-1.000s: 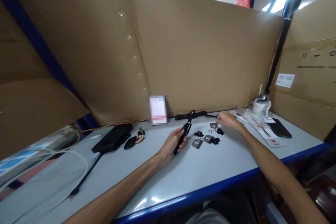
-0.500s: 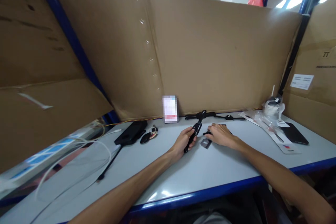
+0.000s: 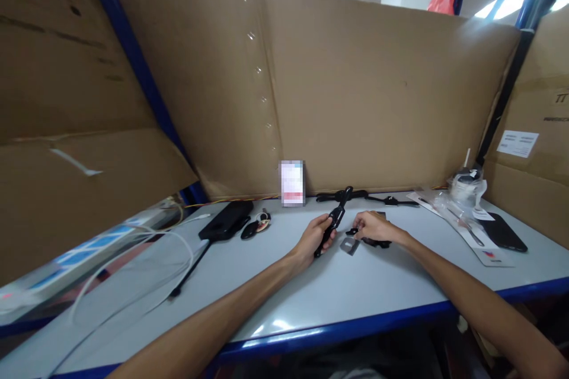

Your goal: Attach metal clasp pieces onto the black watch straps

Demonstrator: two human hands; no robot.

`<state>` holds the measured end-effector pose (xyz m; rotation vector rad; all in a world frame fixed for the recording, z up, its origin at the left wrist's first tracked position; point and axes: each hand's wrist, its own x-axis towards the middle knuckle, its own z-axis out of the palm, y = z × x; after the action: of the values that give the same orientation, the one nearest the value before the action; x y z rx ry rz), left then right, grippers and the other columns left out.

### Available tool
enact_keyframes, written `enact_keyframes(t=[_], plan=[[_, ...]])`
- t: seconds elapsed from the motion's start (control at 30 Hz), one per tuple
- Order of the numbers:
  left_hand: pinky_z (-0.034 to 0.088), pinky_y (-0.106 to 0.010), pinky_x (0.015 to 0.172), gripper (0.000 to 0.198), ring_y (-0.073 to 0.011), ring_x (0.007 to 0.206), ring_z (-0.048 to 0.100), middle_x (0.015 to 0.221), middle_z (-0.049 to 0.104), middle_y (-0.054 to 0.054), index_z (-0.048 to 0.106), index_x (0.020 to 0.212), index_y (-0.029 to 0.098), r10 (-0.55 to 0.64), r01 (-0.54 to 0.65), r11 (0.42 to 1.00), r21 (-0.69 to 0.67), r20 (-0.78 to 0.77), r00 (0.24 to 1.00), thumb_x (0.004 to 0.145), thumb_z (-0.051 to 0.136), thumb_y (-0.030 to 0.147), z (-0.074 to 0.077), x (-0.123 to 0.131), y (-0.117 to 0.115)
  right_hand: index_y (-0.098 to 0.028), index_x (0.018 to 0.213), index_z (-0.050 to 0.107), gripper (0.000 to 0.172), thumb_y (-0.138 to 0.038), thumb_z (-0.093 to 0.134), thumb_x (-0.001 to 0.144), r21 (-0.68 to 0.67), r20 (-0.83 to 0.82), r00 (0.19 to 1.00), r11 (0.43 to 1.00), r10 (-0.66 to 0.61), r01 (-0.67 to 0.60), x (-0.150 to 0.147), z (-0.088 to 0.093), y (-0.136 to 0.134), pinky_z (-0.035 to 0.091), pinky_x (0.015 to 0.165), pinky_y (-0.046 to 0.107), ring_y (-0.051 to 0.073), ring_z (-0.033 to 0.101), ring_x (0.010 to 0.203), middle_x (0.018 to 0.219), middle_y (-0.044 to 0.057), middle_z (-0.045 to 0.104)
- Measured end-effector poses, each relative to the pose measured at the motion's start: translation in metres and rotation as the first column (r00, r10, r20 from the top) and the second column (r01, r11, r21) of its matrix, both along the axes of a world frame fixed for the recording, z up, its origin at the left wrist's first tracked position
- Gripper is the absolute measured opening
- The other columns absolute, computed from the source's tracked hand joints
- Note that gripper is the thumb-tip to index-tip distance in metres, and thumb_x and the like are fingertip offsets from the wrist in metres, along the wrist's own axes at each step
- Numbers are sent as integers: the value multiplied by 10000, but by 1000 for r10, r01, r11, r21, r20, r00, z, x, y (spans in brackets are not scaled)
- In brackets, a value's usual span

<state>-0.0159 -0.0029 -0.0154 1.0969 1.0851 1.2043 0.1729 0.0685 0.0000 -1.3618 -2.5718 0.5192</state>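
Observation:
In the middle of the table my left hand (image 3: 319,235) is closed around a long black tool-like object (image 3: 336,216). The object's upper end points away from me, and an open slot shows near its middle. To its right, my right hand (image 3: 374,228) has its fingertips pinched together, pointing down. A small black piece (image 3: 352,231) lies at these fingertips; what the fingers hold is hidden. Just below them is a flat grey piece with a cut-out (image 3: 349,245). Under the palm, partly covered, sits a dark part (image 3: 377,243).
Black strap-like items (image 3: 391,201) lie along the cardboard wall (image 3: 355,100). A blurred upright card or screen (image 3: 292,183) stands there. To the left are keys (image 3: 254,227), a black box (image 3: 226,220), cables and a power strip (image 3: 89,254); to the right, packaging (image 3: 489,256) and a phone (image 3: 507,232).
My right hand has lifted and turned slightly, so the dark part beneath its palm shows more. The left hand keeps its grip. The whole view has shifted a little.

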Motion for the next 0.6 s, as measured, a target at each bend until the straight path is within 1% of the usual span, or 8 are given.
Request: enact_keyframes(t=[0.07,0.17,0.23,0.3,0.37,0.43,0.53,0.6], plan=[[196,-177,348,200,-50,369,356,589,504,58,451,836,206,4,-4,1000,-4,5,1000,860,568,366,0,0,0,-186,990,706,221,-254,696,780,102,10,999,994,37,-38,-1,0,-4,384,664,226,184,656,867,942,37,724],[194,-179,352,199,-50,374,364,596,507,54,457,839,201,3,-3,1000,-15,8,1000,864,569,363,0,-1,0,-177,987,694,180,-228,553,888,283,64,996,955,68,-84,-2,0,-12,384,709,249,206,649,929,1035,85,705],[192,-177,354,183,-48,377,365,600,505,53,460,842,197,-1,1,1000,-23,11,1000,868,562,347,0,-2,1,-175,983,692,229,-214,470,939,334,90,994,939,55,-82,-2,0,-13,385,707,257,204,649,901,1051,103,694],[189,-174,354,152,-45,378,360,603,499,53,463,847,191,3,-2,999,-33,15,1000,873,544,317,1,-2,1,-177,955,705,242,-201,464,943,343,52,998,938,30,-47,-1,0,-10,385,701,256,196,644,874,1024,101,693],[189,-172,354,123,-43,381,358,611,498,52,462,851,186,10,-9,999,-39,24,1000,873,528,287,2,-2,2,-177,896,725,213,-204,515,916,315,-80,997,949,15,11,0,0,-4,385,694,250,186,634,836,940,79,701],[191,-171,354,108,-42,383,357,617,498,51,461,855,184,16,-15,999,-48,29,999,869,526,269,2,-2,2,-170,841,735,186,-236,567,885,254,-269,963,965,2,69,2,0,3,384,663,244,170,614,752,795,45,692],[186,-169,354,108,-42,380,349,612,495,54,460,866,187,15,-14,998,-58,32,999,863,536,264,2,-3,2,-155,792,718,200,-308,601,846,110,-523,852,988,-34,107,4,3,11,365,559,232,133,541,570,596,-7,614],[188,-168,354,110,-42,382,350,615,500,53,459,870,188,8,-6,999,-50,27,1000,864,537,265,1,-3,2,-157,806,690,210,-341,594,835,-46,-635,767,996,-91,81,5,6,12,344,476,218,109,477,459,528,-31,568]])
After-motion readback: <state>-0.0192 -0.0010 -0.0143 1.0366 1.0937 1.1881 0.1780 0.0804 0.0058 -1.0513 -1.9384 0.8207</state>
